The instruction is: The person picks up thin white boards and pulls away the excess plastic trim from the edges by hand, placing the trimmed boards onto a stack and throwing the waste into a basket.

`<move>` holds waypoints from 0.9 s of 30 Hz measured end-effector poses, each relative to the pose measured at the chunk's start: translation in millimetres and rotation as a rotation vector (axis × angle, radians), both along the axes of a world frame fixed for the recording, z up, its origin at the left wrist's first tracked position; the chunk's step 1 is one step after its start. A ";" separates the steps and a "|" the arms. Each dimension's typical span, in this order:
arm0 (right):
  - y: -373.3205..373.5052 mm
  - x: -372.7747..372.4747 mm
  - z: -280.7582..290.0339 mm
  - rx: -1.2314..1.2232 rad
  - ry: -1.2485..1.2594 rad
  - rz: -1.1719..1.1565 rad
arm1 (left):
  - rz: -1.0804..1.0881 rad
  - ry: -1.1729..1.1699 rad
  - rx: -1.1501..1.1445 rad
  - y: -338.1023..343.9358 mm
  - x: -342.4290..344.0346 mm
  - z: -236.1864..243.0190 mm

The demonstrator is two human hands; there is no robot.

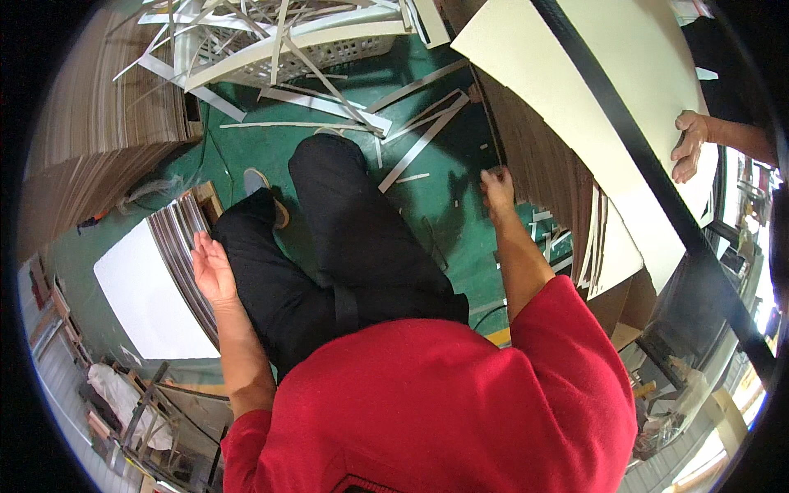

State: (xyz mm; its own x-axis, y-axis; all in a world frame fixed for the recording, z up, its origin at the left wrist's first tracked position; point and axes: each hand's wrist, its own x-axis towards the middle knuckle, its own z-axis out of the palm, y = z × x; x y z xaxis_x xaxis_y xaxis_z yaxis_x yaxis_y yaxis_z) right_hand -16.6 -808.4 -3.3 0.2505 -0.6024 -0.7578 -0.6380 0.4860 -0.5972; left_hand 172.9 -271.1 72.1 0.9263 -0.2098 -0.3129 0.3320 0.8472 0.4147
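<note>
My left hand (215,269) hangs beside a low stack of white sheets (148,287), its fingers stretched upward and nothing in the palm. Over the green floor, my right hand (497,191) is next to the brown edges of a tall board stack (534,148). Its fingers are loosely bent and a little apart, with nothing visible between them. A large cream sheet (575,90) covers the top of that stack, its edge overhanging. Another person's hand (692,146) is over the sheet's right side.
A white plastic basket (329,51) overflows with offcut strips at the front. Loose white strips (423,144) litter the green floor (394,222). A tall stack of brown sheets (107,107) rises at far left. A dark strap or bar (612,115) crosses the right side diagonally.
</note>
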 end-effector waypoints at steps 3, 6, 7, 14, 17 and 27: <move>15.0 96.3 75.0 -0.033 -0.380 -0.060 | 0.007 0.007 0.041 -4.7 5.7 3.3; 26.7 135.8 110.5 0.015 -0.666 0.121 | -0.022 0.022 0.039 -8.1 8.8 5.0; 28.0 142.0 114.6 0.051 -0.650 0.166 | -0.026 0.018 0.074 -13.2 11.0 6.9; 54.5 118.8 172.8 0.222 -1.011 0.096 | 0.039 0.023 0.050 -8.6 -1.5 6.2; 41.5 119.0 185.2 0.316 -1.296 -0.059 | 0.036 0.030 -0.049 1.3 -2.6 3.0; 19.8 103.7 233.2 0.473 -0.808 0.306 | 0.096 0.087 0.147 -17.2 7.5 13.3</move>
